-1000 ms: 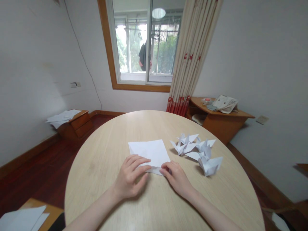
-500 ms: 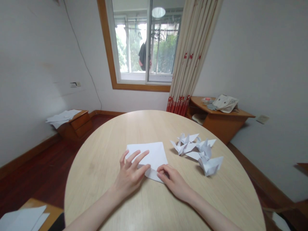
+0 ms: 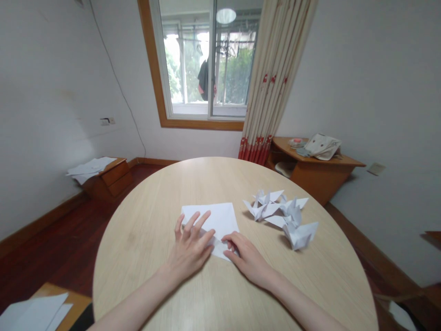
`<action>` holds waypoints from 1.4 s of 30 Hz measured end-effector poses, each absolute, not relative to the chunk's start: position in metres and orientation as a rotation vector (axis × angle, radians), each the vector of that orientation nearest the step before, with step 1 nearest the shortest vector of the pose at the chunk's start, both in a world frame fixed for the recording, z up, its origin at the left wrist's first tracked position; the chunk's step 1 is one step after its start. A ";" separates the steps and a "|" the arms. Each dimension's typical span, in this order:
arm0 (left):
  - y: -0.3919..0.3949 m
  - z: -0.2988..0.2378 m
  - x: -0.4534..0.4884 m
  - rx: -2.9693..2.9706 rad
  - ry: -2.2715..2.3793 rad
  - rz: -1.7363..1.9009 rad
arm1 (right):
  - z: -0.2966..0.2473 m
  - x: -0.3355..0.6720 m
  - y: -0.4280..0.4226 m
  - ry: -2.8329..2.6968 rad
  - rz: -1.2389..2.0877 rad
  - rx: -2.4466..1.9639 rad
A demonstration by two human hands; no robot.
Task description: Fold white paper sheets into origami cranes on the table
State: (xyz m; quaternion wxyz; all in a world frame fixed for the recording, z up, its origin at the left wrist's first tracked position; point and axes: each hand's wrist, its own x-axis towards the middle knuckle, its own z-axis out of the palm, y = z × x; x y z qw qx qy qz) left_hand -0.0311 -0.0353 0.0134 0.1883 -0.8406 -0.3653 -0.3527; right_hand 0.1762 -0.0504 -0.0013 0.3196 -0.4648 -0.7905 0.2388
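Note:
A sheet of white paper (image 3: 217, 217) lies on the round table in front of me, its near edge partly folded over. My left hand (image 3: 193, 243) rests on the paper's left part with the fingers spread. My right hand (image 3: 243, 253) is at the near right corner, thumb and fingertips closing on the folded edge. Parts of the near edge are hidden under both hands. To the right of the sheet stand several folded paper cranes (image 3: 299, 234), grouped close together and apart from my hands.
The round wooden table (image 3: 151, 193) fills the middle. Loose white sheets (image 3: 34, 312) lie on a surface at lower left, more papers (image 3: 91, 166) on a low cabinet. A corner desk (image 3: 320, 172) with a cloth bag (image 3: 324, 146) stands right of the curtain (image 3: 275, 82).
My left thumb has shifted toward me and spread from the forefinger. My right fingers and thumb have parted slightly around the paper's near edge. The cranes stay put.

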 end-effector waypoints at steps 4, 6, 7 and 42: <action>-0.034 0.009 -0.029 -2.371 -1.052 -0.990 | -0.001 0.176 -0.051 -2.072 0.644 -1.245; -0.034 0.008 -0.028 -2.377 -1.063 -0.977 | -0.001 0.176 -0.052 -2.076 0.639 -1.246; -0.034 0.007 -0.027 -2.381 -1.071 -0.969 | -0.001 0.176 -0.052 -2.080 0.637 -1.246; -0.011 -0.004 -0.035 -2.610 -1.286 -0.738 | 0.019 0.191 -0.056 -2.511 0.452 -1.203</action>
